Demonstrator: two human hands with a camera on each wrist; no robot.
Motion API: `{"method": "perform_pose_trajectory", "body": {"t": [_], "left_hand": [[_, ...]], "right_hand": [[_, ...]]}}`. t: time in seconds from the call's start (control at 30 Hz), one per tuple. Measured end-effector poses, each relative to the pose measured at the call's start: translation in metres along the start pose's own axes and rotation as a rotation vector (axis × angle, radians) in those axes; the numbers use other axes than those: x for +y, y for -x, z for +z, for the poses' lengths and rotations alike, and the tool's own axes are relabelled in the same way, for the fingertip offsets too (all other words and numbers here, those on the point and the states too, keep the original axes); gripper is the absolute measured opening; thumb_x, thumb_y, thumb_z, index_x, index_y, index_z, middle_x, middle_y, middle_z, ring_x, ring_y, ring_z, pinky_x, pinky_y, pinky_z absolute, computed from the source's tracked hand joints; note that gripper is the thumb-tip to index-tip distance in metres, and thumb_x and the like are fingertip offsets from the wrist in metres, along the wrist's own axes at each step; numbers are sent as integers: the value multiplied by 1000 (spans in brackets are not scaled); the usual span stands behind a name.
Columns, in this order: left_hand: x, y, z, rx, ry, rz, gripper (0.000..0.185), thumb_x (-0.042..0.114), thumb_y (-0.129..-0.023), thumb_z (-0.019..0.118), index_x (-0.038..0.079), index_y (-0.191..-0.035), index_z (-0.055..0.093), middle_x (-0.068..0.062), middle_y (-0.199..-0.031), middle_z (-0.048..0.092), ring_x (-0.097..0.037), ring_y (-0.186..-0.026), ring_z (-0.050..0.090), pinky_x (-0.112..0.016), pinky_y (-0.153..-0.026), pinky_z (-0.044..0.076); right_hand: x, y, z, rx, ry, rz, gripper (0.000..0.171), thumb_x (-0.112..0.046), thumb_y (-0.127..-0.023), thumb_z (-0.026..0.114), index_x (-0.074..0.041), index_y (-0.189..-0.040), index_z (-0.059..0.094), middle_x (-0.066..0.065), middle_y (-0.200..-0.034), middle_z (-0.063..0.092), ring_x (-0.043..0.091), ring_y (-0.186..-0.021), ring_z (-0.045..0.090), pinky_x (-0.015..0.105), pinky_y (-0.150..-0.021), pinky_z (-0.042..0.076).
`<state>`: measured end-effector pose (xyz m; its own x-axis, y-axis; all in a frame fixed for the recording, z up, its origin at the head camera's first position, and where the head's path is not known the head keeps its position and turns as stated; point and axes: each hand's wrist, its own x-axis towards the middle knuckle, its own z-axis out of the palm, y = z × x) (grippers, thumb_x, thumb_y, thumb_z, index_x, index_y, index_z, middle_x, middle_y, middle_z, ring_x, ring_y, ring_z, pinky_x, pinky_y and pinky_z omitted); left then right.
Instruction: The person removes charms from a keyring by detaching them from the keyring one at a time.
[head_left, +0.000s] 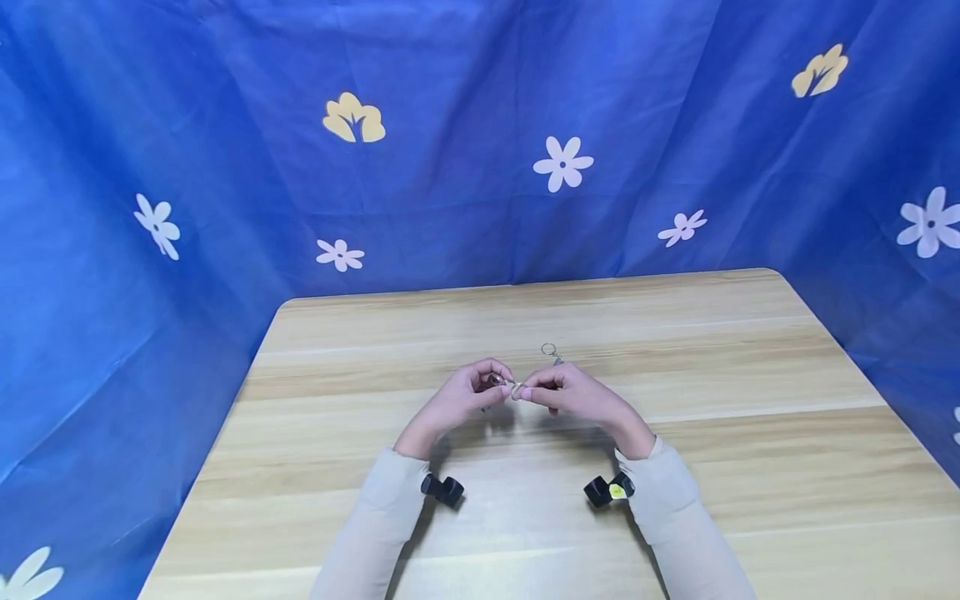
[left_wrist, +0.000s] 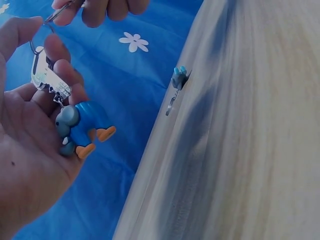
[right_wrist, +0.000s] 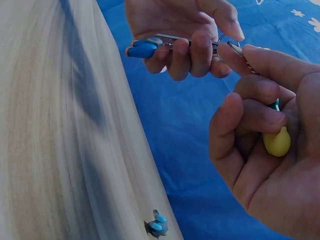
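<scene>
Both hands meet over the middle of the table in the head view. My left hand (head_left: 468, 389) pinches a split ring between thumb and forefinger. From it hang a flat silver metal piece (left_wrist: 47, 75) and a small blue elephant figure (left_wrist: 85, 125) with orange feet, lying against the curled fingers. My right hand (head_left: 581, 393) pinches a second key ring (right_wrist: 235, 48) with a short chain. The right fingers curl round a small figure with a yellow part (right_wrist: 277, 142) and a bit of green, mostly hidden. The two rings overlap at the fingertips.
Another keychain (head_left: 549, 350) lies on the wooden table (head_left: 480, 517) just beyond the right hand, with a grey and light blue figure (right_wrist: 158, 227). A blue curtain (head_left: 450, 208) with flowers hangs behind the table. Black wrist cameras (head_left: 444, 490) sit on both sleeves.
</scene>
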<state>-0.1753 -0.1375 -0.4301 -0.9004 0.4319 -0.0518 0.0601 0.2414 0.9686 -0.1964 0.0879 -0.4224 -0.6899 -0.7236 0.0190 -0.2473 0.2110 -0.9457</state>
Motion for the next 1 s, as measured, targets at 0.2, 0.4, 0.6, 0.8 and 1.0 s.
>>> {"method": "perform_pose_trajectory", "body": {"t": [0.2, 0.4, 0.6, 0.8, 1.0], "left_hand": [[-3, -1, 2, 14, -4, 4, 20, 13, -90, 63, 3, -106, 58, 3, -83, 58, -13, -73, 52, -21, -62, 44], [-6, -1, 4, 23, 9, 16, 19, 16, -89, 64, 4, -103, 58, 3, -81, 57, -10, -72, 51, -20, -62, 42], [-11, 1, 3, 37, 8, -29, 17, 13, -88, 66, 6, -99, 56, 5, -77, 56, -8, -69, 50, -21, -62, 41], [-9, -3, 5, 37, 31, -21, 20, 14, -86, 68, 7, -99, 55, 5, -76, 56, -8, -70, 51, -20, -64, 41], [-6, -4, 5, -1, 60, -1, 34, 13, -88, 65, 3, -120, 58, 3, -88, 61, -22, -82, 57, -26, -68, 47]], "right_hand": [[-2, 1, 0, -1, 35, -17, 27, -18, -97, 57, 5, -105, 69, 27, -99, 65, 6, -66, 46, 22, -58, 48], [-4, 3, 4, -4, 31, -20, 25, -14, -96, 56, 7, -104, 68, 28, -100, 63, 7, -69, 47, 23, -60, 48], [-3, 2, 10, -23, 62, -5, 26, -17, -97, 56, 4, -107, 68, 25, -107, 67, 9, -77, 51, 25, -64, 51], [-2, 2, 7, -4, 75, 7, 25, -17, -96, 57, 1, -108, 69, 22, -109, 68, 11, -80, 53, 26, -65, 51], [-4, 2, 3, 2, 104, 3, 27, -21, -96, 58, 1, -106, 71, 23, -100, 67, 9, -71, 51, 26, -63, 50]]}}
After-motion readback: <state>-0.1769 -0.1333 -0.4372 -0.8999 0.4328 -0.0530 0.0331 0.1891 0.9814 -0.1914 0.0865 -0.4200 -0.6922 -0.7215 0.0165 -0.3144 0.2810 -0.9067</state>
